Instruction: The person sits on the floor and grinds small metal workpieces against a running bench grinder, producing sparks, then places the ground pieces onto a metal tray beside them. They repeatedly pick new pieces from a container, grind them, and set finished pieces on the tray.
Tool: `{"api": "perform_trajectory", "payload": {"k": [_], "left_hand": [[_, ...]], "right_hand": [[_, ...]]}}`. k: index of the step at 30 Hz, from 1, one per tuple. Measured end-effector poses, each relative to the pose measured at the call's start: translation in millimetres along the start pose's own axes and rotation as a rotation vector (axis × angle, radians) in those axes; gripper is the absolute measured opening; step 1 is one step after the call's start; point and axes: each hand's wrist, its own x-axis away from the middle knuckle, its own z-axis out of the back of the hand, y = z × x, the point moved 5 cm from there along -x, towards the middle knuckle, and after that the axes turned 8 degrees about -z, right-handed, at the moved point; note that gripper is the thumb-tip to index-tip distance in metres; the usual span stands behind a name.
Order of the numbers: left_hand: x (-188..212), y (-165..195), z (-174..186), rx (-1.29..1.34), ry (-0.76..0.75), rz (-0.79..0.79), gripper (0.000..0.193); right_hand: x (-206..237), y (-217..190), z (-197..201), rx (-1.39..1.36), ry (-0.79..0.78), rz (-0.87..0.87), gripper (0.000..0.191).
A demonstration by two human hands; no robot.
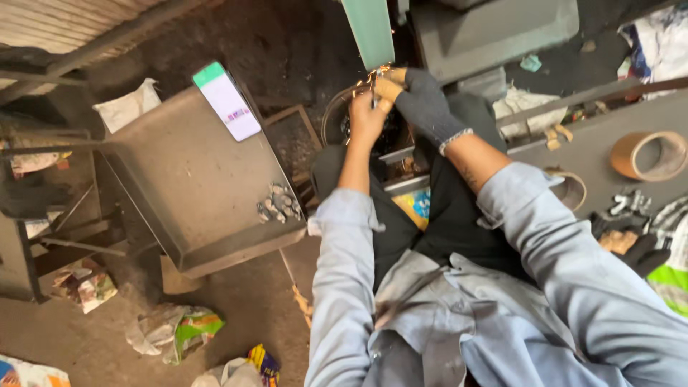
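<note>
Pinching a small metal piece [373, 92] with both hands, we hold it against the spot below the green machine arm [369, 29], where sparks fly. Our bare left hand [367, 115] curls its fingers tight around the piece; our gloved right hand [412, 97] presses its fingertips onto it. Small grey metal parts [279, 203] lie on the metal tray [186, 179], beside a phone [227, 101].

Dim, soft shadows; phone screen [227, 100] glares; edges blurred.
</note>
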Motion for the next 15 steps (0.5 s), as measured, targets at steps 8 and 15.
{"api": "perform_trajectory", "payload": {"k": [8,15], "left_hand": [[7.7,10.6,9.5,-0.215,0.019,-0.157,0.034],[35.1,20.2,5.5,0.307,0.167,0.007,0.027]], "right_hand": [[9.8,22.2,-6.9,0.141,0.210,-0.091,0.034],[22.2,7.9,-7.7,0.052,0.279,0.301,0.039]]}}
